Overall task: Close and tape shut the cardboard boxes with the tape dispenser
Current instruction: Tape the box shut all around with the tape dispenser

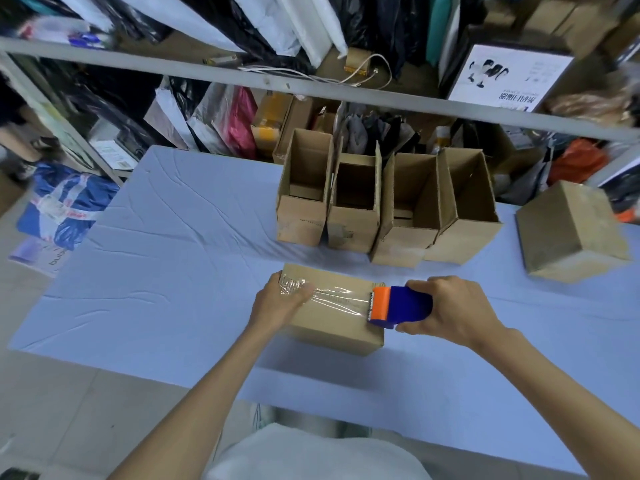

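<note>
The left grip (277, 303) is pressing flat fingers on the tape (341, 296) atop the seemingly light, stiff box (332, 329); the right grip (460, 306) is clutching the tape dispenser (403, 303) round its body.

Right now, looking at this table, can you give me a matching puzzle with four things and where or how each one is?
Things:
1. tape dispenser
2. nearest box
3. row of four boxes
4. lone box

States:
a. flaps up, open
b. gripped by the right hand
c. closed, at the right end of the table
d. clear tape across its top, left hand pressing one end

Pairs: 1-b; 2-d; 3-a; 4-c
</note>
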